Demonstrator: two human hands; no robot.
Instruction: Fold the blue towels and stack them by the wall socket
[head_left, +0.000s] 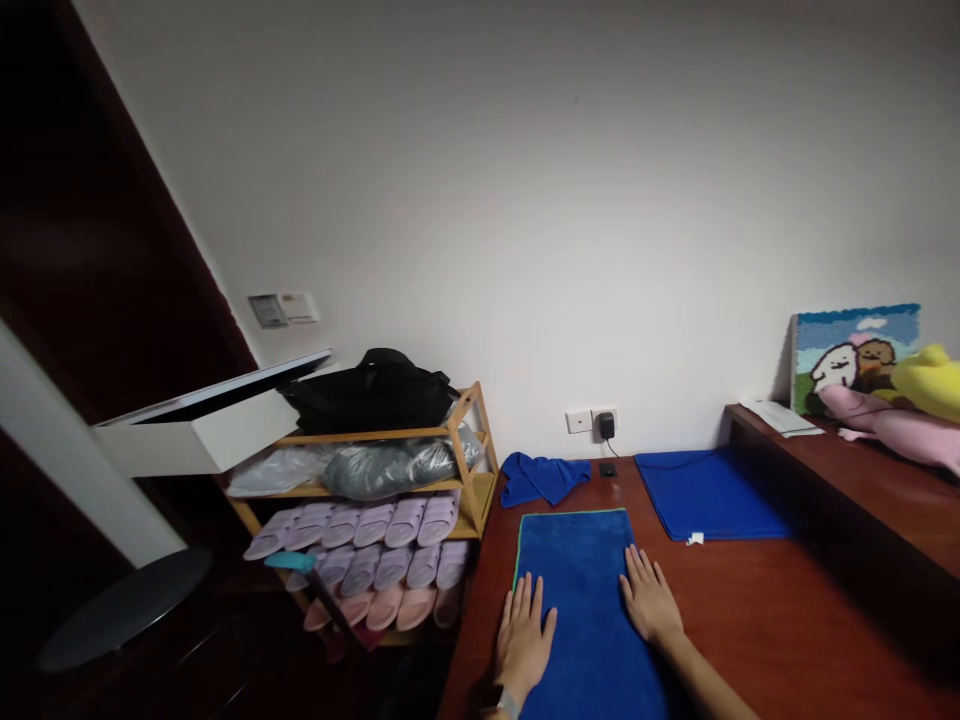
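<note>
A blue towel (pixel 581 610) with a green edge lies spread lengthwise on the reddish-brown table (pixel 750 610). My left hand (pixel 525 635) rests flat on the towel's left edge, fingers stretched out and slightly apart. On the opposite edge my right hand (pixel 649 597) lies flat too, its fingers pointing away from me. Neither hand grips anything. Beyond the towel's far end sits a crumpled blue cloth (pixel 541 479). To the right, near the wall, is a neatly folded stack of blue cloth (pixel 712 494) with a white tag. The towel's near end runs out of view.
Left of the table stands a wooden rack (pixel 469 480) with slippers (pixel 375 522), a black bag (pixel 367 392) and a white box (pixel 202 440). A black plug adapter (pixel 607 426) is in the wall. A raised shelf (pixel 862 460) holds a pink plush toy (pixel 900 428) and a picture (pixel 814 335).
</note>
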